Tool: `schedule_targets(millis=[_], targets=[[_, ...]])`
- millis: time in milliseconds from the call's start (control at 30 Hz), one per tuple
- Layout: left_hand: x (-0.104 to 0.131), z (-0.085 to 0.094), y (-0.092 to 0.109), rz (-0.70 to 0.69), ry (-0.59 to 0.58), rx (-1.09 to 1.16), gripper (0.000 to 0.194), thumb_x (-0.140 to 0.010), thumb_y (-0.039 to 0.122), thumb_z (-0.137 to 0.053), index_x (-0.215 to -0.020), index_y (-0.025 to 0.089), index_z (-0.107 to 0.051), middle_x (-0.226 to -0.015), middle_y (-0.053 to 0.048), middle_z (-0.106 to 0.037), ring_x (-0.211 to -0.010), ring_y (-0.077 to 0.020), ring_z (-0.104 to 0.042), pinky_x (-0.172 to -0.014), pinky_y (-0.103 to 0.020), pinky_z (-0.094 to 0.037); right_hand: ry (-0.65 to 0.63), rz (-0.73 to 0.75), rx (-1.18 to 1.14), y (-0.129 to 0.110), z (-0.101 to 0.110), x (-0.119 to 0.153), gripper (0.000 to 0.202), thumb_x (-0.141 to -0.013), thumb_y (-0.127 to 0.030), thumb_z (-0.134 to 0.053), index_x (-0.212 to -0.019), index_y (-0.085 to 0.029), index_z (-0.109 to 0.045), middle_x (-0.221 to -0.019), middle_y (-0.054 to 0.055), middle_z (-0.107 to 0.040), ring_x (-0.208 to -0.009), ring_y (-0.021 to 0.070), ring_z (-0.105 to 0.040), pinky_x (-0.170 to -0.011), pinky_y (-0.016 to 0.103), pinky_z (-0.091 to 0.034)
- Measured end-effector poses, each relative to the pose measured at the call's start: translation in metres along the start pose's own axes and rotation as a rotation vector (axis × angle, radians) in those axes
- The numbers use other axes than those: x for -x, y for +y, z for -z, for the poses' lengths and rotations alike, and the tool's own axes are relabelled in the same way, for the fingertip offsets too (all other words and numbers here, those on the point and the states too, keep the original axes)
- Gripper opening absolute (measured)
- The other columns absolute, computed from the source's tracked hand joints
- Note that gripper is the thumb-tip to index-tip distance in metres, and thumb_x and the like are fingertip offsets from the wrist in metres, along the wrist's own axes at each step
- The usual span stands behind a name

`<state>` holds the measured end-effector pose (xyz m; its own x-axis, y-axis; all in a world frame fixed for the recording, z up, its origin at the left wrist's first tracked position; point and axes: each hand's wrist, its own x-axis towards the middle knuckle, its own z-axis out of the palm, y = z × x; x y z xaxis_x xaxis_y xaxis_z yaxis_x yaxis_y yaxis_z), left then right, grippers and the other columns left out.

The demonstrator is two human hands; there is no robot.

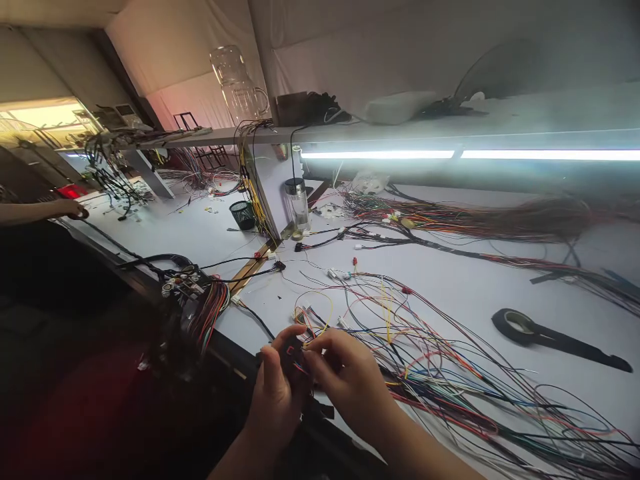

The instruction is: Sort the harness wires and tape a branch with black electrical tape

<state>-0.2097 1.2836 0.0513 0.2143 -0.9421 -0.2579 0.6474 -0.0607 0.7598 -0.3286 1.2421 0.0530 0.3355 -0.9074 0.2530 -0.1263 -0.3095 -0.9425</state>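
Near the table's front edge, my left hand is closed around a black connector that has a small red mark on its face. My right hand meets it from the right, thumb and forefinger pinched on a thin wire at the connector's side. Which wire it is, and how far it sits in the connector, is hidden by the fingers. Loose coloured wires fan out behind and to the right of my hands, some with small white and red plugs on their ends.
A roll of black tape lies at the right. A thick wire bundle runs along the back under a lit tube. A glass bottle and mesh cup stand by the shelf post. At left is another person's hand.
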Motion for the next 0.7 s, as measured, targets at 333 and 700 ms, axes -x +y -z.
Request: schedule_targets(millis=[333, 700], targets=[[-0.011, -0.008, 0.001, 0.161, 0.108, 0.043, 0.053, -0.075, 0.067, -0.058, -0.093, 0.017, -0.062, -0.081, -0.006, -0.066, -0.077, -0.0219, -0.066, -0.069, -0.032, -0.052, -0.119, -0.301, -0.315, 0.015, -0.005, -0.002, 0.015, -0.082, -0.032, -0.058, -0.085, -0.02, -0.066, -0.078, 0.001, -0.061, -0.065, 0.0125, -0.056, -0.058, 0.024, -0.048], [-0.006, -0.001, -0.001, -0.047, 0.145, -0.299, 0.057, -0.074, 0.07, -0.054, -0.097, 0.018, -0.063, -0.085, -0.008, -0.066, -0.081, -0.0225, -0.064, -0.068, -0.029, -0.051, -0.077, -0.291, -0.384, 0.016, -0.009, -0.001, 0.016, -0.082, -0.032, -0.06, -0.076, -0.017, -0.06, -0.074, 0.0, -0.059, -0.06, 0.0103, -0.055, -0.056, 0.023, -0.046]])
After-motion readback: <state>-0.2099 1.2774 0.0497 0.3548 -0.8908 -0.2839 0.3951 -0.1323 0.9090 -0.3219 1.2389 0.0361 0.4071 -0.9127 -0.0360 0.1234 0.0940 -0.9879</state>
